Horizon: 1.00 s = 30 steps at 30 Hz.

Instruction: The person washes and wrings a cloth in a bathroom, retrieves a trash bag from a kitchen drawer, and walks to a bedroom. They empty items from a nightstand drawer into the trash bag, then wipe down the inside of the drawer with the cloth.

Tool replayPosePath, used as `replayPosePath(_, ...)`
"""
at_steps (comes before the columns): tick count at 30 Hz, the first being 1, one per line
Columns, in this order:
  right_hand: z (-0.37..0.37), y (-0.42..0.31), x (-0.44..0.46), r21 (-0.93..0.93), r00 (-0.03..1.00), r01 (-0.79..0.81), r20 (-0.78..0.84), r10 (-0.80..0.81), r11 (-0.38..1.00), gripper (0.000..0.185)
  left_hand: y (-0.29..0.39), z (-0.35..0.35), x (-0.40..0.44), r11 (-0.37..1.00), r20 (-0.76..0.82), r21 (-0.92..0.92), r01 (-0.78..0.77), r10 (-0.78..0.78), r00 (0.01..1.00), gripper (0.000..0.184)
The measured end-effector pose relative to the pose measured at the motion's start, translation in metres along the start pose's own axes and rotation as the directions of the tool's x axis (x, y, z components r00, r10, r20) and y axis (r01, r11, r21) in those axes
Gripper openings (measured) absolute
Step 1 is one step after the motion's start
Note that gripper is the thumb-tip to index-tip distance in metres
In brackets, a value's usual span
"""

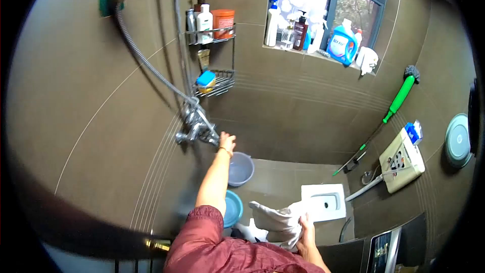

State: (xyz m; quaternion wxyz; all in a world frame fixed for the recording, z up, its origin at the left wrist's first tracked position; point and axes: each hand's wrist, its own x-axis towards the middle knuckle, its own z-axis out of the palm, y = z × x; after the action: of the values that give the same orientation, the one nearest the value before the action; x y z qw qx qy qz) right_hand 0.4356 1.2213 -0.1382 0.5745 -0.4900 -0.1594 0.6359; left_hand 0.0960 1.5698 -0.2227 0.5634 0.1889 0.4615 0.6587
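Note:
My left hand reaches out beside the chrome shower tap on the left wall, at the end of its spout. Its fingers look loosely spread, and whether they touch the metal I cannot tell. My right hand is closed on a bunched white cloth, which hangs in front of my body; its exact kind does not show. Under my left arm stand a grey-purple basin and a light blue basin, both partly hidden by the arm.
A white squat toilet is set in the floor, with a cistern on the right wall. A green-handled brush leans nearby. Bottles line the windowsill, including a blue detergent jug. A wire rack holds a sponge.

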Motion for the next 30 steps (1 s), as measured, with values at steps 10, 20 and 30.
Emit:
replayPosePath(10, 0.006, -0.001, 0.035, 0.063, 0.991, 0.040, -0.131, -0.031, 0.997, 0.066, -0.018, -0.023, 0.073, 0.934, -0.191, -0.354, 0.042, -0.117, 0.975, 0.079)
replayPosePath(20, 0.068, 0.001, 0.097, -0.089, 0.995, 0.083, -0.044, -0.087, 0.993, 0.062, 0.073, -0.044, -0.034, 0.967, 0.431, 0.053, 0.247, -0.246, 0.868, 0.056)
replayPosePath(30, 0.035, -0.029, 0.124, 0.084, 0.989, 0.116, -0.097, -0.107, 0.990, 0.061, -0.009, -0.150, -0.209, 0.992, -0.205, 0.015, 0.124, -0.118, 0.972, 0.045)
